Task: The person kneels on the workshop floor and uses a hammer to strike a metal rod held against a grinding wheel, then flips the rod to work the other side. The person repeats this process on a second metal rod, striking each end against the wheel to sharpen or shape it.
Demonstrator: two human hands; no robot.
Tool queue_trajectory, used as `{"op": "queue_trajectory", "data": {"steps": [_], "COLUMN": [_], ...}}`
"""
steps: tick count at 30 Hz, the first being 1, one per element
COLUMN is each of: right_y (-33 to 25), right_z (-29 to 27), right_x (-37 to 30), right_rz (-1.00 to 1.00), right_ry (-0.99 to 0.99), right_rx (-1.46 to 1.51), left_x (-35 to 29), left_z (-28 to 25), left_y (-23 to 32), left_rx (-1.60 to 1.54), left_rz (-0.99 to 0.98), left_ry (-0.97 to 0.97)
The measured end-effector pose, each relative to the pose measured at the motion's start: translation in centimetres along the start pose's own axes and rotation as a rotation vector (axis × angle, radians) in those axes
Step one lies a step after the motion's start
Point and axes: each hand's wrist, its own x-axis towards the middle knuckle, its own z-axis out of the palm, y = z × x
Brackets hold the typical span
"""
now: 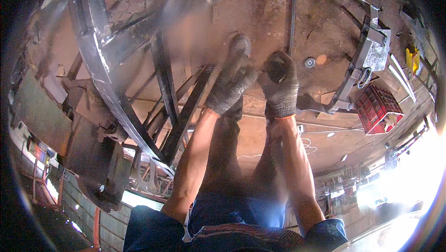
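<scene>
Both my hands wear dark grey knitted work gloves and are held close together in front of my legs, a small gap between them. My left hand (232, 87) is closed, its thumb toward the right hand; anything inside its fingers is hidden. Curled the same way, my right hand (281, 87) shows a dark hollow or dark shape at its top, and I cannot make out what it grips. Just beyond the left hand shows the toe of a shoe (240, 44). To the left stands a dark welded metal frame (163, 73) with a curved outer bar (104, 78).
A small round metal disc (310, 62) lies on the brown floor right of my hands. Farther right are an angled metal frame piece (355, 68), a red plastic crate (378, 109) and a yellow object (412, 59). A blurred haze covers the upper left.
</scene>
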Motion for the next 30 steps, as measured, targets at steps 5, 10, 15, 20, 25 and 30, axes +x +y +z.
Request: {"op": "queue_trajectory", "data": {"steps": [5, 10, 15, 20, 25, 30], "right_y": [-0.5, -0.2, -2.2, -1.0, -1.2, -0.3], "right_z": [0.0, -0.8, -2.3, -2.3, -3.0, -4.4], "right_x": [0.8, 1.4, 1.7, 2.0, 2.9, 3.3], "right_rz": [-0.079, -0.090, -0.048, -0.076, -0.173, -0.316], "right_ry": [0.005, 0.002, -0.058, -0.032, -0.155, -0.209], "right_rx": [-0.238, -0.245, -0.425, -0.226, -0.326, -0.406], "left_x": [0.8, 0.9, 0.6, 0.5, 3.4, 2.8], "left_z": [-0.9, -0.5, -0.8, -0.5, -0.7, 1.1], "left_y": [0.0, 1.6, 1.3, 3.5, -0.1, 0.5], "left_rx": [0.208, 0.469, 0.487, 0.338, 0.310, 0.170], "left_rz": [0.155, 0.330, 0.287, 0.145, 0.048, -0.138], "left_ry": [-0.059, 0.024, 0.036, -0.020, -0.422, -0.315]}}
